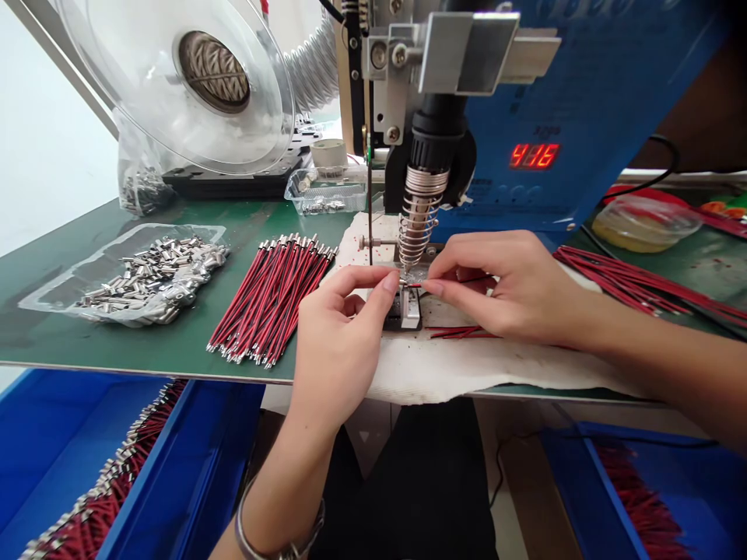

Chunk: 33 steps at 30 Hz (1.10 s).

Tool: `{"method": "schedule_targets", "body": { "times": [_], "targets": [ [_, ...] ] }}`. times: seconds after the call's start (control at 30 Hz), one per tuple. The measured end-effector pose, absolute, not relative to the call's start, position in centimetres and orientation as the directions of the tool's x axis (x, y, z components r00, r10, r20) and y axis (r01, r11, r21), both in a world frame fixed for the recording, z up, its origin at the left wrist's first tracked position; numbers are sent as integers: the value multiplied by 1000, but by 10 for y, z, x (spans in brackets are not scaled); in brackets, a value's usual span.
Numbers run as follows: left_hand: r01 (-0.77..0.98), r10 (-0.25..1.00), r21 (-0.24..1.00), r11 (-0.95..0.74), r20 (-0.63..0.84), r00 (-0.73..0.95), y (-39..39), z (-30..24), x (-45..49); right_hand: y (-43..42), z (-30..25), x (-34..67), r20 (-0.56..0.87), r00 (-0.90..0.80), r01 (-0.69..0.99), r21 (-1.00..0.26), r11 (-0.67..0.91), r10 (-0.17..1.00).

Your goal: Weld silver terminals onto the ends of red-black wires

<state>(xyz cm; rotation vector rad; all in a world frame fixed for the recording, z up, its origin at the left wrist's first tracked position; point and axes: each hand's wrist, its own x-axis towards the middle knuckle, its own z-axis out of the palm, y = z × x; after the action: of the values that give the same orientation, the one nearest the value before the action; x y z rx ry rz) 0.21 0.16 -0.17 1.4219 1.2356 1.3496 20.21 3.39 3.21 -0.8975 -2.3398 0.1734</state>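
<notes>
Under the soldering tip [413, 225] of a blue machine, my two hands meet over a small metal fixture [409, 311]. My left hand [341, 334] pinches a small silvery metal part between thumb and forefinger, mostly hidden by the fingertips. Between the thumb and fingers of my right hand [507, 288] is a thin red-and-black wire [413, 285], its end beside the metal part. Whether the two touch is too small to tell. More red-and-black wires [458, 332] lie on the cloth below my right hand.
Left of my hands lies a pile of wires with metal ends [271, 299], beside a clear tray [43, 299] of loose metal parts. Further wires [624, 284] lie at right. Blue bins [192, 459] stand below the table edge. A clear fume hood [134, 93] hangs at back left.
</notes>
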Motion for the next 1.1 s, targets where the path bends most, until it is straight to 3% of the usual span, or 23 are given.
{"method": "schedule_targets", "body": {
  "times": [1.1],
  "targets": [
    [184,968,960,-209,230,-101,1,-2,5,32,29,198,529,-521,602,-328,728,669]
  ]
}}
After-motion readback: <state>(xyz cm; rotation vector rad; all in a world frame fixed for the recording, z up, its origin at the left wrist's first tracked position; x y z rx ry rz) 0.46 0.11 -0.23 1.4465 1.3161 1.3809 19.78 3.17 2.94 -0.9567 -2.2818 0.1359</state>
